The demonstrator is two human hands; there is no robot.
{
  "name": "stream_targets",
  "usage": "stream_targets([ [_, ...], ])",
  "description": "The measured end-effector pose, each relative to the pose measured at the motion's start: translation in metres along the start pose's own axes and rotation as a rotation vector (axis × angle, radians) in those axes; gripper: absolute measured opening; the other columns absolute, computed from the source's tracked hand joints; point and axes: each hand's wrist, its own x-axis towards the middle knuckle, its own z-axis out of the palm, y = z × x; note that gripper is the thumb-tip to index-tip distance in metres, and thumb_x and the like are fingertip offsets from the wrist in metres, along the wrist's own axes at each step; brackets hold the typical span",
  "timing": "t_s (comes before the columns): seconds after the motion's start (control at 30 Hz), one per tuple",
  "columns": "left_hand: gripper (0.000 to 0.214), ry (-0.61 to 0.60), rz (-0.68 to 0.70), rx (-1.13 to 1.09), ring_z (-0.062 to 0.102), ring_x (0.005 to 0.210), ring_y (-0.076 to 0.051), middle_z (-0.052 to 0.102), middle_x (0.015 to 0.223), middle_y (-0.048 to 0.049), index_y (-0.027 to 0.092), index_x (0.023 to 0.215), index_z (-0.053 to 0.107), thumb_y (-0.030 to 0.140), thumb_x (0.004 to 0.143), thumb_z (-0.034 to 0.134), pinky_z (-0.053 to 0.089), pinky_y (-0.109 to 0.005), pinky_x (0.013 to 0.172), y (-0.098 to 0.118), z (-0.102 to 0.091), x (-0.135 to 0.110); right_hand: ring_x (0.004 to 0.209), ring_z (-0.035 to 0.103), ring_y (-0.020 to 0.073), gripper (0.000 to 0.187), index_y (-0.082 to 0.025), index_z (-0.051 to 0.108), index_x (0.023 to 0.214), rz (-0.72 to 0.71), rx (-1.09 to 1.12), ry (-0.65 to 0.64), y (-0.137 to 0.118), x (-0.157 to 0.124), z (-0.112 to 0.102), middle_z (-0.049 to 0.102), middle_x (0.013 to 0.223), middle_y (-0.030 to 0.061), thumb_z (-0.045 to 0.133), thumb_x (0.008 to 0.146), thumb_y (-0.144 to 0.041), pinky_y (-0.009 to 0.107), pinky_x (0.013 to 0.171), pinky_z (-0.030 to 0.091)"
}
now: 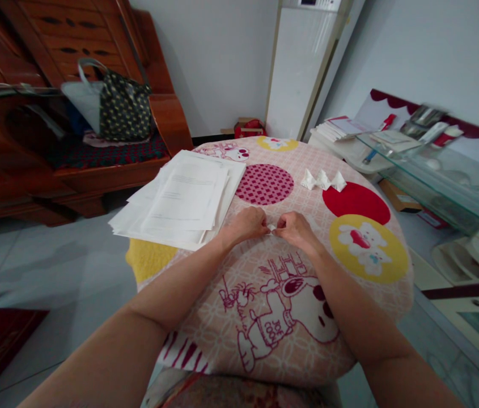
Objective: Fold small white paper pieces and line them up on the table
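At the centre of a cloth-covered round table [386, 294], the left hand [245, 225] and right hand [296, 229] pinch a small white paper piece [271, 228] between their fingertips. Three folded paper shapes [323, 180] lie at one o'clock, and a paper stack [183, 198] at ten.

This is a living room in a home. A carved dark wooden settee [73, 34] fills the upper left of the frame, with a crocheted cushion [111, 154] on its seat and a spotted handbag [125, 107] standing on that. In the centre, a round table [222, 334] wears a pink cloth printed with cartoon dogs and bears. A tall white floor-standing air conditioner [299, 68] occupies the corner at top centre. At right, a glass-topped unit [443, 178] carries cups and household clutter. The floor [52, 266] at lower left is pale glossy tile, and the walls are plain white.
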Motion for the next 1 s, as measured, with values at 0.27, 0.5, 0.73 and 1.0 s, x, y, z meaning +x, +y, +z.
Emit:
stream_targets([
  [0.27, 0.020, 0.022, 0.005, -0.027, 0.065, 0.078, -0.021, 0.073, 0.080, -0.0091, 0.016, 0.085, 0.078, 0.033, 0.080, 0.069, 0.045, -0.028, 0.068, -0.005, 0.005, 0.001, 0.066, 0.064, 0.0162, 0.014, -0.015, 0.074, 0.067, -0.015, 0.133, -0.059, 0.011, -0.001, -0.006, 0.072, 0.069, 0.0044, 0.068, 0.068, -0.002, 0.026, 0.064, 0.044],
  [0.5, 0.012, 0.058, 0.038, -0.132, 0.063, 0.072, -0.017, 0.073, 0.077, -0.0052, 0.016, 0.082, 0.077, 0.024, 0.078, 0.069, 0.044, -0.026, 0.067, -0.006, 0.008, -0.001, 0.060, 0.058, 0.0138, 0.016, -0.015, 0.077, 0.077, -0.002, 0.353, -0.132, 0.022, -0.006, -0.011, 0.069, 0.065, 0.0004, 0.061, 0.074, -0.014, 0.025, 0.058, 0.042],
  [0.73, 0.019, 0.018, 0.079, -0.482, 0.052, 0.056, -0.011, 0.061, 0.056, 0.0012, 0.015, 0.062, 0.069, 0.025, 0.077, 0.066, 0.035, -0.024, 0.056, -0.019, 0.008, 0.003, 0.065, 0.060, 0.0157, 0.015, -0.015, 0.077, 0.077, -0.046, 0.368, -0.104, 0.023, -0.007, -0.005, 0.071, 0.070, 0.0029, 0.071, 0.075, -0.028, 0.027, 0.061, 0.042],
  [1.0, 0.022, -0.039, 0.112, -0.739, 0.045, 0.050, -0.007, 0.054, 0.052, 0.0027, 0.013, 0.062, 0.065, 0.029, 0.077, 0.067, 0.032, -0.023, 0.051, -0.025, 0.009, 0.003, 0.058, 0.054, 0.0118, 0.020, -0.015, 0.074, 0.079, -0.032, 0.544, -0.184, 0.026, -0.007, -0.005, 0.065, 0.064, 0.0000, 0.070, 0.076, -0.034, 0.024, 0.054, 0.038],
])
